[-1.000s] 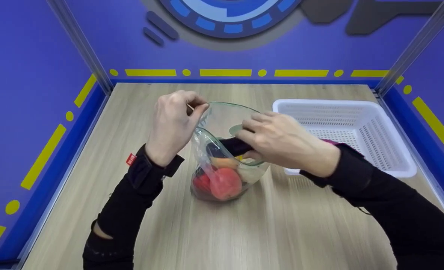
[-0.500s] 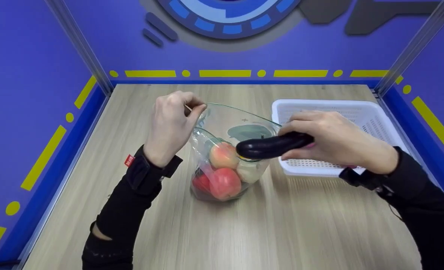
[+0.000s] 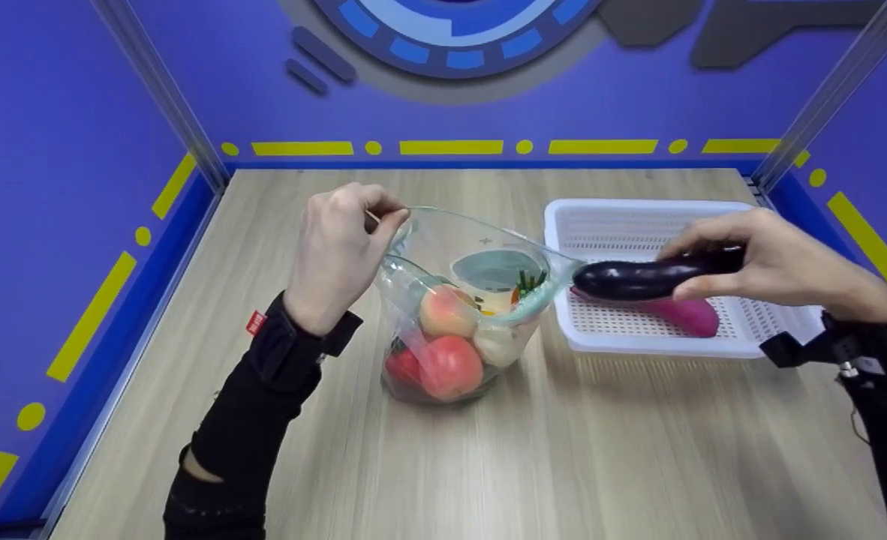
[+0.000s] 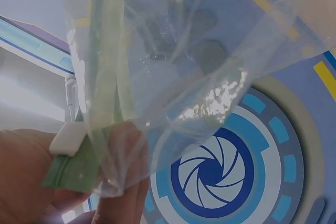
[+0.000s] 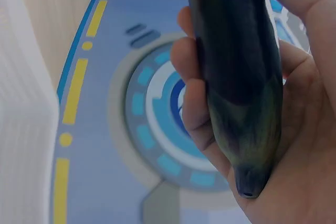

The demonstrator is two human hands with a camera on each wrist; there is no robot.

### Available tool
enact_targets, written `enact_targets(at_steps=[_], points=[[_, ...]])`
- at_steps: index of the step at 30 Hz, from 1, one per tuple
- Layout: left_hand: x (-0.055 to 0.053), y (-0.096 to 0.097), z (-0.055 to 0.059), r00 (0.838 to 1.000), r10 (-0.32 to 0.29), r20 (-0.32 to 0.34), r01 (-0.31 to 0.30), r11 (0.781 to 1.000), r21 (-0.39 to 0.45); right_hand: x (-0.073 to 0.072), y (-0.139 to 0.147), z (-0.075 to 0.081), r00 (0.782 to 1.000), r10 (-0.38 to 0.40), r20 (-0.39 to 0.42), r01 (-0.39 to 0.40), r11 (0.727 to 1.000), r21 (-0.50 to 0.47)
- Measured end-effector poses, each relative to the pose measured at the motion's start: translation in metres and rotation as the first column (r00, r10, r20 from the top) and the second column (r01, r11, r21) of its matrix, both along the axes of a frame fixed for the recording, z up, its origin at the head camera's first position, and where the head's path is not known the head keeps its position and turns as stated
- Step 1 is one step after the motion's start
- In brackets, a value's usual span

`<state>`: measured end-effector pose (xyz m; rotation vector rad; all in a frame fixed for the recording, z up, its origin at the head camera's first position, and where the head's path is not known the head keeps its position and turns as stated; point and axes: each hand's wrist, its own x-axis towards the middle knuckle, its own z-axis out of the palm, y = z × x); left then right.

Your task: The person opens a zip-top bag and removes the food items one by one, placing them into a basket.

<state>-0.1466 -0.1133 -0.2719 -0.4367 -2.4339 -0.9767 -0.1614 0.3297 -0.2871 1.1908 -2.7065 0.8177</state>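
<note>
My left hand [image 3: 346, 251] pinches the left rim of a clear zip bag [image 3: 451, 229] that stands upright with its mouth open. In the left wrist view a white slider [image 4: 68, 139] sits on the bag's green closure strip by my fingers. Through the plastic show a peach [image 3: 447, 311], a round red fruit [image 3: 451, 367], a pale round item [image 3: 496, 343] and a green-stalked item [image 3: 527, 285]. My right hand [image 3: 774, 259] grips a dark eggplant [image 3: 631, 280] outside the bag, above the basket. The eggplant's blunt end is close to the bag's right rim; whether they touch I cannot tell.
To the right of the bag stands a white perforated basket [image 3: 744, 346]. A long magenta vegetable [image 3: 687, 316] lies in it, partly behind the eggplant. Blue panels [image 3: 443, 112] border the wooden table [image 3: 488, 465] at the back and sides.
My right hand has drawn the eggplant from the bag's mouth rightward until it is over the basket. The bag's right rim now reaches farther right. My left hand has stayed nearly still.
</note>
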Motion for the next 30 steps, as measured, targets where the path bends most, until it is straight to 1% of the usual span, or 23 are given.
enact_targets(at_steps=[2, 5, 10, 12, 15, 17, 19, 21, 24, 27, 30], points=[[0.000, 0.000, 0.000, 1.000, 0.000, -0.002, 0.000, 1.000, 0.004, -0.003, 0.011, -0.006, 0.995, -0.081, 0.051, 0.080, 0.996, 0.028], [0.000, 0.000, 0.000, 1.000, -0.003, -0.006, 0.003, 1.000, 0.008, -0.014, 0.022, -0.017, 0.979, -0.175, 0.109, 0.168, 0.983, 0.068], [0.001, 0.000, 0.000, 1.000, -0.004, -0.006, 0.004, 1.000, 0.010, -0.041, 0.031, -0.037, 0.947, -0.260, 0.190, 0.238, 0.962, 0.134], [0.001, 0.001, 0.000, 1.000, -0.003, -0.003, 0.003, 1.000, 0.009, -0.053, 0.032, -0.044, 0.933, -0.295, 0.206, 0.261, 0.949, 0.180], [0.001, 0.001, 0.000, 1.000, -0.001, -0.001, 0.001, 1.000, 0.008, -0.071, 0.030, -0.055, 0.910, -0.352, 0.220, 0.294, 0.920, 0.258], [0.001, 0.001, 0.001, 1.000, 0.000, -0.002, 0.000, 1.000, 0.006, -0.084, 0.028, -0.062, 0.901, -0.373, 0.224, 0.301, 0.906, 0.299], [0.001, 0.000, 0.000, 1.000, 0.000, -0.006, 0.000, 1.000, 0.005, -0.096, 0.026, -0.069, 0.898, -0.380, 0.221, 0.298, 0.896, 0.328], [0.001, 0.000, 0.000, 1.000, -0.002, -0.010, 0.002, 1.000, 0.002, -0.106, 0.024, -0.077, 0.903, -0.373, 0.216, 0.287, 0.894, 0.345], [0.001, 0.000, 0.000, 1.000, -0.002, -0.008, 0.002, 1.000, -0.003, -0.120, 0.021, -0.089, 0.915, -0.349, 0.201, 0.264, 0.897, 0.355], [0.001, 0.000, -0.001, 1.000, 0.001, -0.001, -0.001, 1.000, -0.005, -0.130, 0.019, -0.100, 0.922, -0.329, 0.206, 0.242, 0.902, 0.357], [0.001, 0.000, -0.001, 1.000, 0.003, 0.000, -0.003, 1.000, -0.007, -0.137, 0.016, -0.108, 0.924, -0.315, 0.218, 0.224, 0.906, 0.359]])
